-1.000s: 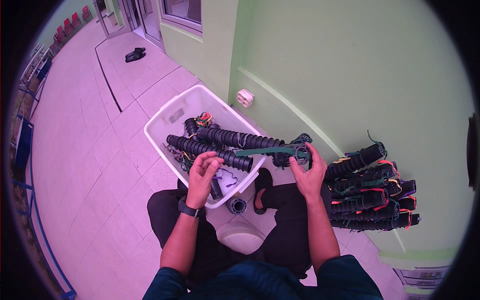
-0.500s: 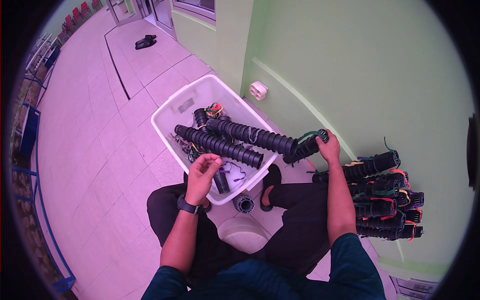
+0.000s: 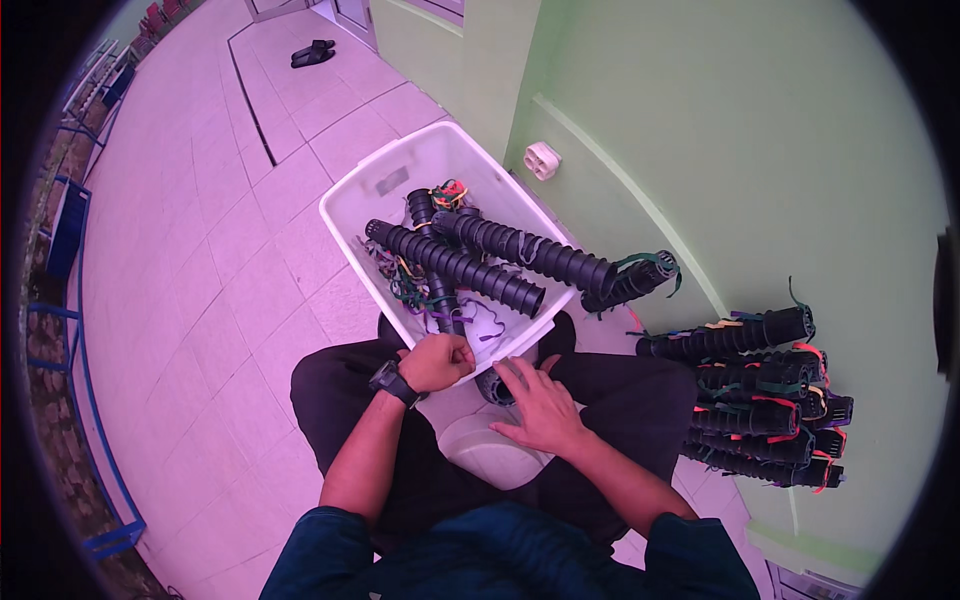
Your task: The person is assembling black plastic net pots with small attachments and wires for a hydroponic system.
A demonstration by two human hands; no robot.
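A white plastic bin (image 3: 430, 150) stands in front of me, with black ribbed tubes and tangled coloured straps (image 3: 405, 280) in it. One ribbed tube (image 3: 455, 268) lies slantwise across others; a longer one (image 3: 530, 252) reaches over the right rim. My left hand (image 3: 438, 362) is at the near rim, fingers curled together; what they hold, if anything, is hidden. My right hand (image 3: 540, 408) has its fingers apart, beside the end of a black tube (image 3: 494, 388) between my feet. Partly under the long tube's end, a tube with a green strap (image 3: 630, 282) sits outside the bin.
Several black tubes with red, green and orange straps (image 3: 755, 415) are stacked at right by the green wall (image 3: 720, 130). A white rounded object (image 3: 485, 445) is between my legs. Black sandals (image 3: 313, 54) lie far off on the tiled floor. Blue railings (image 3: 65, 240) run along the left.
My right hand has let go of the green-strapped tube and come left to the bin's near side. My left hand has lowered to the near rim. The view has shifted slightly.
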